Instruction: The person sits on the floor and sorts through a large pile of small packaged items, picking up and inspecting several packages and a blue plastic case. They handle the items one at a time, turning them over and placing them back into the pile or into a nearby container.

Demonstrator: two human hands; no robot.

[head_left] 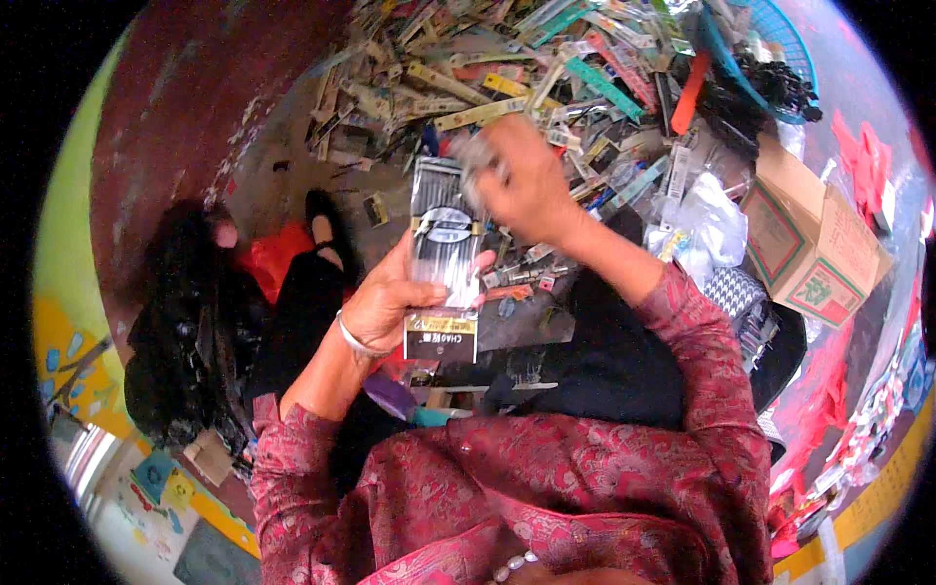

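My left hand (382, 294) grips a slim, clear packet of pens (446, 261) in front of my lap, thumb across its front. Dark pen ends show in the packet's upper part and pale barrels lower down. A black and yellow card forms the end nearest me. Beside the packet's far end, my right hand (531, 185) is closed, its fingers curled and smeared by motion. Something greyish and shiny shows at these fingertips, too blurred to name. Whether that hand touches the packet, I cannot tell.
A heap of loose stationery packets and strips (468, 93) covers the floor ahead. At the far right stands a blue plastic basket (807, 44), with an open cardboard box (814, 239) nearer. White plastic bags (710, 224) lie beside the box; black bags (190, 331) sit at left.
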